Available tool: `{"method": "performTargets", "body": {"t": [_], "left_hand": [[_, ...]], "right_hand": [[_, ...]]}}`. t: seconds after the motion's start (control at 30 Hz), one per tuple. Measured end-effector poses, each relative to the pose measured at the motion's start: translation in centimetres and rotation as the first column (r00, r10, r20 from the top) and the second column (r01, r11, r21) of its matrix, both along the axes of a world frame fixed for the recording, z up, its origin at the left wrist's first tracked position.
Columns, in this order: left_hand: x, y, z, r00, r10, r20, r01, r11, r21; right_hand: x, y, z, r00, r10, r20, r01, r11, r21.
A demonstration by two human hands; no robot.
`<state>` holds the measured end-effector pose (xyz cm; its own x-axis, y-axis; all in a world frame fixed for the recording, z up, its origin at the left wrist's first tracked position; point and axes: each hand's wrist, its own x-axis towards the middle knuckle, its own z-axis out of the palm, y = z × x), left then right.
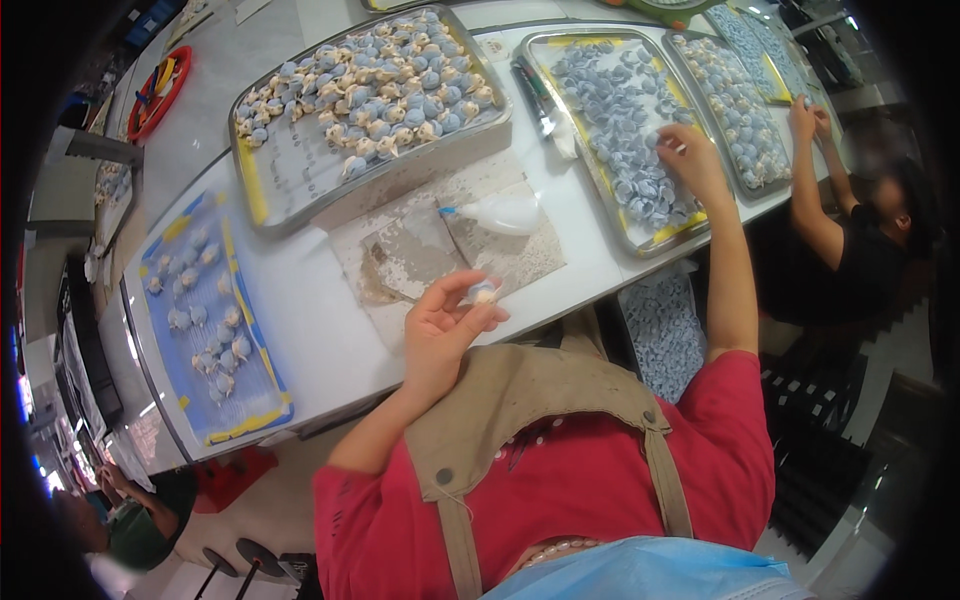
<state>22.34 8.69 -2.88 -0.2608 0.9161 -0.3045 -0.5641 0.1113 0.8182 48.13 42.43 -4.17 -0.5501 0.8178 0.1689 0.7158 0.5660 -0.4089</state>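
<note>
A long white table [320,310] is curving across the view, its near edge running just in front of the person's apron. Three metal trays are taking up most of it: a big tray [300,180] holding blue-and-cream shaped pieces with bare metal showing at its near left end, a middle tray [600,175] heaped with flat blue discs [620,110], and a blue mat [205,320] with scattered pieces and free room between them. A worn grey board [440,250] is lying at centre with a soft white squeeze bottle [505,213] on it. The right hand [690,160] is reaching into the discs, fingers pinching; what they grip, I cannot tell. The left hand [440,330] is pinching a small blue-and-white piece [484,292] above the table's near edge.
</note>
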Motion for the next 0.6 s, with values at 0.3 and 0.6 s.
{"method": "performTargets", "body": {"t": [0.3,0.6], "left_hand": [[0.5,0.4,-0.6,0.999,0.047,-0.022,-0.046,0.998,0.049],[1.1,1.0,-0.2,0.999,0.045,0.02,-0.046,0.996,0.08]], "right_hand": [[0.3,-2.7,0.8,0.966,-0.223,-0.133,0.227,0.974,0.015],[-11.0,-20.0,4.4,0.845,0.235,-0.481,-0.388,0.889,-0.246]]}}
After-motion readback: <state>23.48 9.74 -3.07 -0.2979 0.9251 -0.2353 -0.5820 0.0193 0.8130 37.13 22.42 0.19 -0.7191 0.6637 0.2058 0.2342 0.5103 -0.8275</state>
